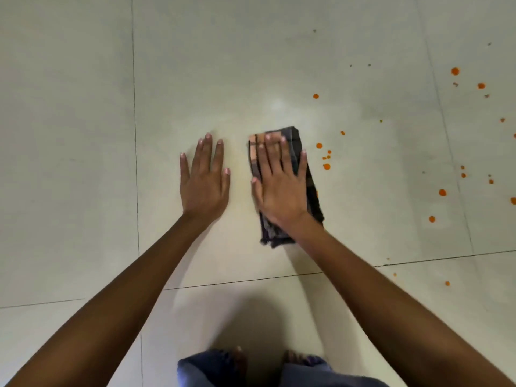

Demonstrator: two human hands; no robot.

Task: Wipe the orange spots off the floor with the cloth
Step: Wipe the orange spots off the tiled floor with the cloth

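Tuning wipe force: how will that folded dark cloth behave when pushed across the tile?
Probably floppy: the cloth is folded, its near edge ragged, so it may bunch unless the right hand presses flat. Likely slides easily, since the floor looks glossy. Seems thin and light; the orange spots probably need downward pressure.

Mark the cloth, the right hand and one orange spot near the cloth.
cloth (273, 236), head view, lower end below the wrist
right hand (279, 191), head view, back of the hand
orange spot (326, 166), head view, middle of the spot
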